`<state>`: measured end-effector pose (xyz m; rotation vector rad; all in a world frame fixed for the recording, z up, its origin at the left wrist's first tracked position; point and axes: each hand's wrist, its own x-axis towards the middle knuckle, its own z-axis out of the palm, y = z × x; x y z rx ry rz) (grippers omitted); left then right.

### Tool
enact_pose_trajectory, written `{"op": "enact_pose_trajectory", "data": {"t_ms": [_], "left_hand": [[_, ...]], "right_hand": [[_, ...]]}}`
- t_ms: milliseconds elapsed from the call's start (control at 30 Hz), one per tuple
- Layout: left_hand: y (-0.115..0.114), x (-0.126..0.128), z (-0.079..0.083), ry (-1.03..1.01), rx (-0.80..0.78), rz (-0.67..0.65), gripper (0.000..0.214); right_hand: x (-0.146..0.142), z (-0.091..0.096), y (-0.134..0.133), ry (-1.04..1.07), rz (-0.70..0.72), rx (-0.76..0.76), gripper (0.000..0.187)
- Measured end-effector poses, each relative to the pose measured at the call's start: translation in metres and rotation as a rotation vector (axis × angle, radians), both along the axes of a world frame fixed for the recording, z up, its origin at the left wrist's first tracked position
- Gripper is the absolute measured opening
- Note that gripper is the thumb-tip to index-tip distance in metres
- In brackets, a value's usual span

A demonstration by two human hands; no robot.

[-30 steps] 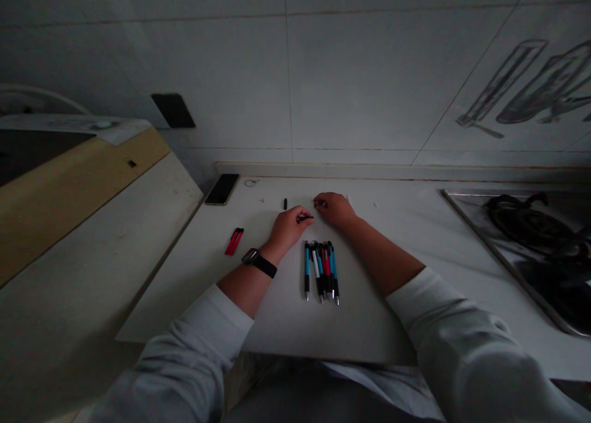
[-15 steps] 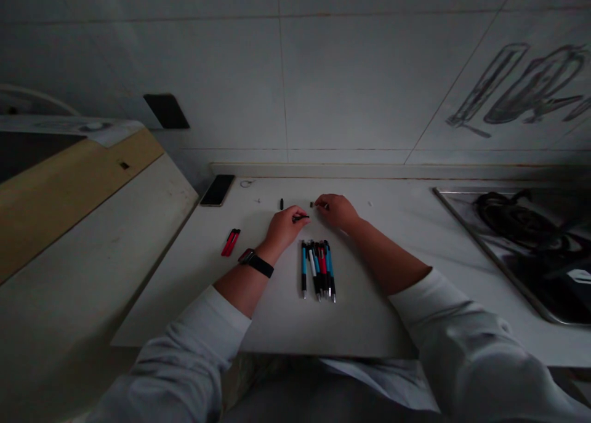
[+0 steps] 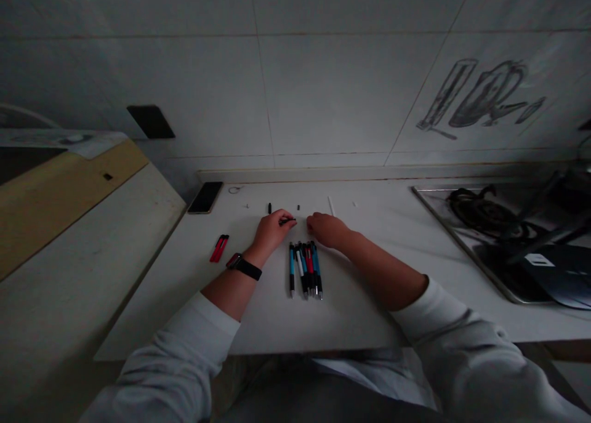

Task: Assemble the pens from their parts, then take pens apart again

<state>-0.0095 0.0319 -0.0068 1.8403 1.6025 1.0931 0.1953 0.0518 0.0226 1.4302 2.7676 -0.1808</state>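
Head view shows two bare hands over a white worktop. The left hand pinches a slender dark piece between its thumb and fingers, and this piece points toward the right hand. The right hand is near, on the right side, its fingers curled inward; I cannot tell whether something is grasped inside them. The two hands do not touch each other.

On the near side of the hands, a group of pens lies on the worktop, tips toward the person. Blue, white and red barrels can be seen; the leftmost blue pen lies a little apart from the others.

On the far side of the hands are small parts in a loose row: from left to right, a tiny piece, a short black piece, a smaller dark piece, a thin white stick just beyond the right hand, and a small pale piece.

To the left of the left hand lie red pieces with black ends. Farther to the left there is a phone, lying flat. A stove stands at the right.
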Motion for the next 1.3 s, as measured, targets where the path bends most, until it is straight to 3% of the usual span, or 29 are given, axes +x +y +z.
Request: {"op": "enact_pose_trajectory", "data": {"t_ms": [167, 300, 433, 533, 700, 900, 1300], "left_hand": [[0.0, -0.001, 0.0, 0.005, 0.002, -0.01, 0.01], [0.001, -0.002, -0.002, 0.011, 0.0, -0.004, 0.009], [0.001, -0.002, -0.003, -0.004, 0.002, -0.015, 0.008], [0.001, -0.002, -0.003, -0.015, -0.003, -0.011, 0.009], [0.001, -0.002, -0.001, -0.017, -0.016, -0.003, 0.009], [0.0, -0.002, 0.0, -0.024, -0.026, -0.018, 0.008], [0.002, -0.003, -0.004, -0.012, -0.015, -0.03, 0.01]], "right_hand": [[0.023, 0.018, 0.013, 0.201, 0.002, 0.015, 0.016], [0.077, 0.028, 0.047, 0.482, -0.131, 0.169, 0.018], [0.139, 0.006, 0.078, 0.694, -0.508, 0.208, 0.022], [0.166, -0.02, 0.091, 0.744, -0.634, 0.177, 0.022], [0.169, -0.04, 0.096, 0.656, -0.587, 0.141, 0.019], [0.16, -0.037, 0.092, 0.545, -0.475, 0.161, 0.019], [0.163, -0.034, 0.091, 0.552, -0.461, 0.133, 0.02]]}}
